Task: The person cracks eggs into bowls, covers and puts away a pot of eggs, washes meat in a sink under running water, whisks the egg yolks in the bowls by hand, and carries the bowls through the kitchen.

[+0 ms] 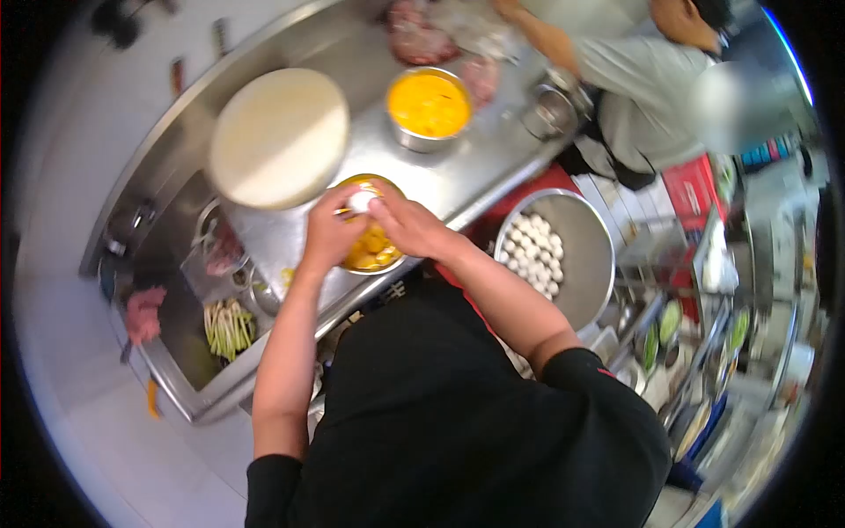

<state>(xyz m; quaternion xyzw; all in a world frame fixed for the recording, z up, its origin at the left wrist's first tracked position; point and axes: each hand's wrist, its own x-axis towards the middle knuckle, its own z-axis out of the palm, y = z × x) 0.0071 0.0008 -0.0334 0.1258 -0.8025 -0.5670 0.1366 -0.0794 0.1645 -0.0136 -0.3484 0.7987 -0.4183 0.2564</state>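
Observation:
My left hand (331,233) and my right hand (407,222) meet over a metal bowl (382,271), fingers closed around a white egg (362,199). Whether the shell is cracked cannot be made out. Several yellow yolks (373,253) lie in the bowl below, partly hidden by my hands. Beyond it stands a metal pot (422,141) of orange-yellow egg liquid (429,101). To the right, a wide metal basin (585,255) holds many white eggs (532,251).
A thick round cutting board (280,136) rests on the steel counter (370,154). At left, a sink (176,321) contains green-white stalks (229,328). Raw meat (421,40) lies at the back. Another person (647,92) works at the far right, one arm over the counter.

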